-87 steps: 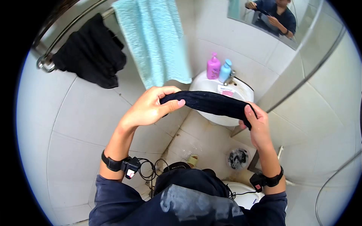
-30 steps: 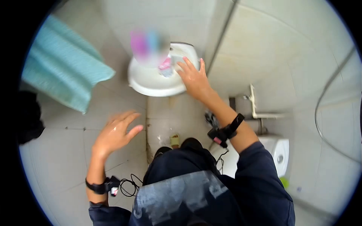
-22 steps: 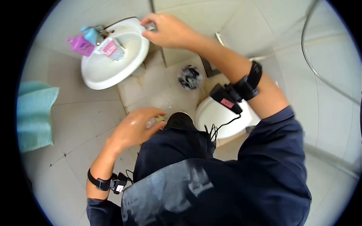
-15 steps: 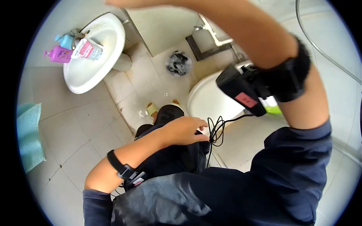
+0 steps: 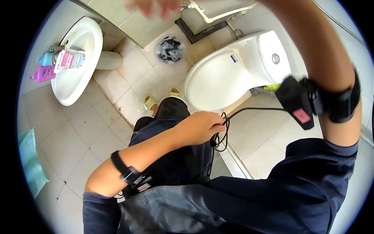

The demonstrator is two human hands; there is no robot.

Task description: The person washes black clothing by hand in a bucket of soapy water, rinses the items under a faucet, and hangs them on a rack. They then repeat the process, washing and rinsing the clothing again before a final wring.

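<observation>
Toilet [image 5: 218, 78] on tiled floor [image 5: 85, 126]. Near it, round basin [image 5: 157, 50] holding dark cloth [image 5: 170, 47] in suds. Sink [image 5: 70, 91] well apart from toilet, across basin. Left hand [image 5: 200, 126] near toilet's front, fingers curled at black cable [image 5: 249, 109]; grip unclear. Right hand [image 5: 154, 7] blurred, beyond basin; cannot tell finger state.

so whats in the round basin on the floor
The basin holds what looks like dark cloth, partly covered by white suds. Whatever lies under the cloth and suds is hidden, including most of the bottom.
</observation>
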